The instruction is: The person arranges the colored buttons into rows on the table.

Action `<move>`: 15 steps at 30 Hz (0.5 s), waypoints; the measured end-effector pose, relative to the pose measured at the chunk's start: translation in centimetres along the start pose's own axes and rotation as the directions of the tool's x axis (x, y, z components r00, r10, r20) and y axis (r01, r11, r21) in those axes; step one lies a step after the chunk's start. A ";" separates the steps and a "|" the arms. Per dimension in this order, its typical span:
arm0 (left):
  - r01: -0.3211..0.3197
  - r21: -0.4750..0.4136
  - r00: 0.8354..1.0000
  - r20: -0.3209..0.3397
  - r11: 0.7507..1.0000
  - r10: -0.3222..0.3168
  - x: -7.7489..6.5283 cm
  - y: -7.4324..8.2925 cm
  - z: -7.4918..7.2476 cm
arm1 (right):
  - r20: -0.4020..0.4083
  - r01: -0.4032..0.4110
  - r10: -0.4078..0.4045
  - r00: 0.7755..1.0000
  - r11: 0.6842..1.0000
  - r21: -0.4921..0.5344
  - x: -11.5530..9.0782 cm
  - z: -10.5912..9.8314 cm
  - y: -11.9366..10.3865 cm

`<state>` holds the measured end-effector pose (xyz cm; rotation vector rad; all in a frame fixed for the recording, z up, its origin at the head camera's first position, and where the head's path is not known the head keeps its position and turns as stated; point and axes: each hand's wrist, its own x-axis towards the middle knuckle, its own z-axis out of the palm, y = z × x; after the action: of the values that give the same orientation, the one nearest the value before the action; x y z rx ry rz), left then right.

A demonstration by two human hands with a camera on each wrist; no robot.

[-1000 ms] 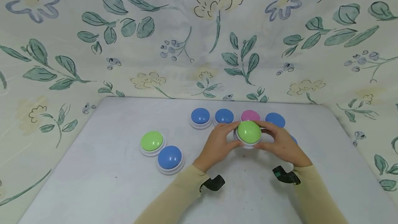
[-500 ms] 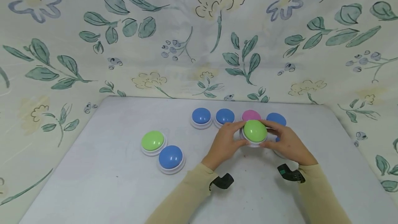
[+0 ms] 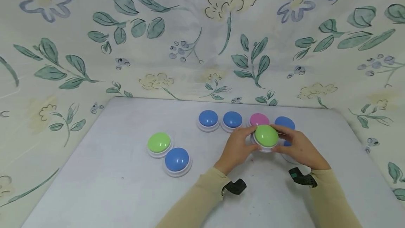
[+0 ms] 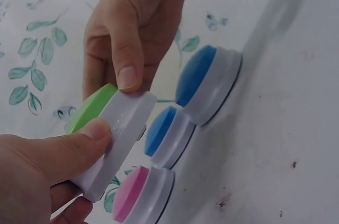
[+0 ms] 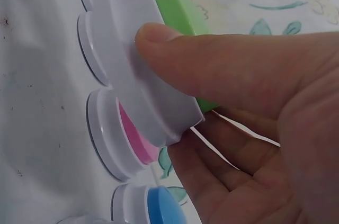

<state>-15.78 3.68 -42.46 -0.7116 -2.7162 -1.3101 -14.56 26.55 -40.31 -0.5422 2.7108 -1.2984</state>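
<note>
A green domed push button [image 3: 267,135] with a white round base is held between both hands. My left hand [image 3: 235,149] grips its left side, thumb on the near side of the base. On the right side my right hand [image 3: 300,149] pinches it the same way. The left wrist view shows the button [image 4: 119,139] tilted and raised off the table, its underside partly visible. Just behind it stands a pink button [image 3: 259,119]. A blue button [image 3: 284,122] is beyond my right hand, and another blue button [image 3: 287,143] is partly hidden by that hand.
Two blue buttons, the outer [image 3: 208,118] and the inner [image 3: 232,119], stand left of the pink one. Further left, a green button [image 3: 159,143] sits beside a blue button [image 3: 177,159]. A flower-patterned cloth [image 3: 190,90] rises behind the white table [image 3: 120,200].
Both hands have carried the green button a little to the right. More of the blue button by my right hand shows now. The head view has shifted slightly.
</note>
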 end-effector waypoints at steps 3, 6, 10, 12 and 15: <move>0.005 0.017 1.000 0.000 1.000 -0.005 0.0 -0.1 0.5 | 0.012 -0.012 0.012 1.000 1.000 -0.009 -0.1 -0.1 0.1; 0.003 0.040 1.000 0.001 0.999 -0.003 -0.1 -0.2 1.0 | 0.027 -0.032 0.032 0.999 0.999 -0.008 -0.1 0.0 0.1; -0.004 0.048 1.000 -0.014 0.999 0.005 -0.2 -0.4 1.3 | 0.042 -0.047 0.048 0.998 0.999 -0.025 0.0 0.1 0.3; -0.006 0.046 1.000 -0.019 0.999 0.007 -0.3 -0.5 1.4 | 0.047 -0.051 0.053 0.997 0.998 -0.040 0.0 0.2 0.3; -0.018 0.039 1.000 -0.022 0.999 0.019 -0.3 -0.7 1.6 | 0.051 -0.051 0.054 0.997 0.997 -0.057 0.0 0.2 0.4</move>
<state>-15.58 4.44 -44.06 -0.7122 -2.7032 -1.2507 -14.61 26.66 -40.74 -0.4990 2.7063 -1.1821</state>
